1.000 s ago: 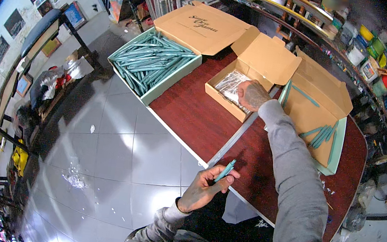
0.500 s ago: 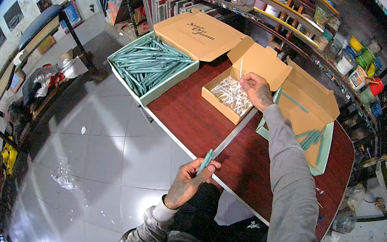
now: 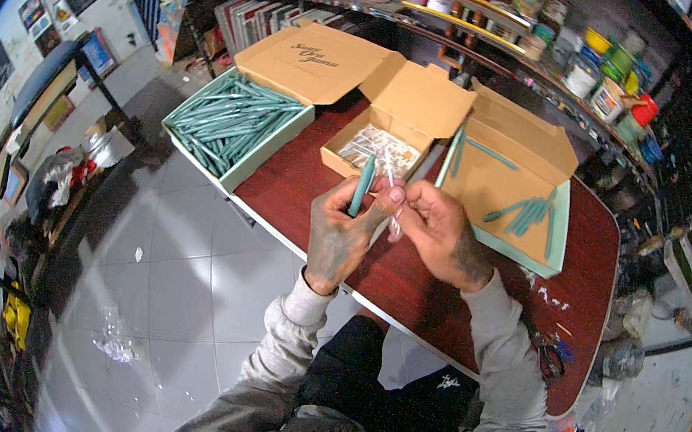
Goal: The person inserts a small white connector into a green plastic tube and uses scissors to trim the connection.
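Note:
My left hand [image 3: 337, 240] is closed around a teal pen [image 3: 364, 185] that stands nearly upright between the fingers. Pinched in my right hand [image 3: 447, 237] is a thin white stick [image 3: 391, 167], its fingertips meeting those of the left. Both hands are over the table's front part, just nearer than a small cardboard box [image 3: 343, 163] of loose white sticks [image 3: 370, 142]. To its left, a mint-edged box [image 3: 271, 154] is heaped with teal pens [image 3: 235, 121]. On the right, another box [image 3: 479, 182] holds several teal pens [image 3: 532, 216], lying loose on its brown bottom.
All three boxes have raised lids on the dark red table [image 3: 438, 317]. Scissors [image 3: 551, 360] and white scraps [image 3: 541, 288] lie at its right side. Behind runs a shelf [image 3: 341, 1] of paint jars and tubs. A padded chair [image 3: 51, 82] stands left, on grey floor tiles [image 3: 176, 289].
My right hand has come back from the small box with a white stick. My left hand has risen with the pen, and the two hands now meet. The view has shifted right.

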A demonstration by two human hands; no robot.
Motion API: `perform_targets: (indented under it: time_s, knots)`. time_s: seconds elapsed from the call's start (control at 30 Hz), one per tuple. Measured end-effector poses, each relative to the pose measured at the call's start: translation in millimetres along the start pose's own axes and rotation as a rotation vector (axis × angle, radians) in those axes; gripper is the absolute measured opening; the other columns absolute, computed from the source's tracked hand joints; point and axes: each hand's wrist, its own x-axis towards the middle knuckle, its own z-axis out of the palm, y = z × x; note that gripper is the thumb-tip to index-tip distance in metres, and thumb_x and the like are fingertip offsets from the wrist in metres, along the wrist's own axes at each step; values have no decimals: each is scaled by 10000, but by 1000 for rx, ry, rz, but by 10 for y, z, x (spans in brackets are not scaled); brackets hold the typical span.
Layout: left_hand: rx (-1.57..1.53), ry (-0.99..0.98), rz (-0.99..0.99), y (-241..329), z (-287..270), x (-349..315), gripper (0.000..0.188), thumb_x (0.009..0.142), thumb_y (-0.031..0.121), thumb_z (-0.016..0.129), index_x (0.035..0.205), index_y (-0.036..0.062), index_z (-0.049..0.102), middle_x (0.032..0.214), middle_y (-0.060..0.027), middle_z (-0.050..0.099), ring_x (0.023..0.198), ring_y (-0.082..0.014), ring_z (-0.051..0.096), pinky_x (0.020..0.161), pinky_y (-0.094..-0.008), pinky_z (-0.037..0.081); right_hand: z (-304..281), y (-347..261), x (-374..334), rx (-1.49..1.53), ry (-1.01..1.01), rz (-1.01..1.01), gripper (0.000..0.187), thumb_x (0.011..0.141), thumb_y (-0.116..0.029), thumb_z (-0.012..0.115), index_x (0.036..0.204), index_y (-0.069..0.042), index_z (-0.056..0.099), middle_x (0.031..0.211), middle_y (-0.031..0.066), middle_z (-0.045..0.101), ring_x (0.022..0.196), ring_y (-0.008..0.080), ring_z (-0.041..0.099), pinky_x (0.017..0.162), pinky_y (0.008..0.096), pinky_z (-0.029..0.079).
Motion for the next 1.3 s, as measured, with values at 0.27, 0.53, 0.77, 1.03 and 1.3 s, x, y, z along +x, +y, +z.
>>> perform_targets:
  time_s: [0.27,0.53,0.77,1.03,1.3]
  knots:
    - [29,94,125,-39,483,-249,157,916,126,766,957,-26,763,775,43,624,668,-17,443,560,-197,354,24,-229,-650,-358,211,-159,183,1062,-157,476,962,-6,508,658,44,522,557,127,553,538,307,458]
    - [55,23,102,222,791,-474,167,904,116,772,968,-37,759,838,-43,722,745,-75,609,691,-214,490,64,-359,-1147,-186,316,-156,162,1057,-126,474,945,-14,504,654,22,499,574,86,546,530,278,430]
    - [125,-78,53,210,947,-662,161,902,92,769,974,-53,759,853,-69,734,759,-73,604,707,-219,486,-54,-363,-1622,111,289,-21,146,1051,-123,488,958,-17,522,776,10,522,634,73,566,573,254,468]
    - [284,46,140,198,1114,-709,168,907,119,761,891,-49,765,768,-47,708,712,-73,570,673,-230,455,-44,-486,-1869,-355,565,-283,644,757,-43,849,1316,-9,530,1100,114,693,880,164,685,826,318,552]
    - [419,-3,150,102,1044,-677,209,938,186,741,954,-22,762,750,-3,654,731,-64,527,665,-234,423,-106,-396,-1906,-251,799,-299,99,907,-88,715,994,-43,695,894,94,697,768,180,679,660,285,537]
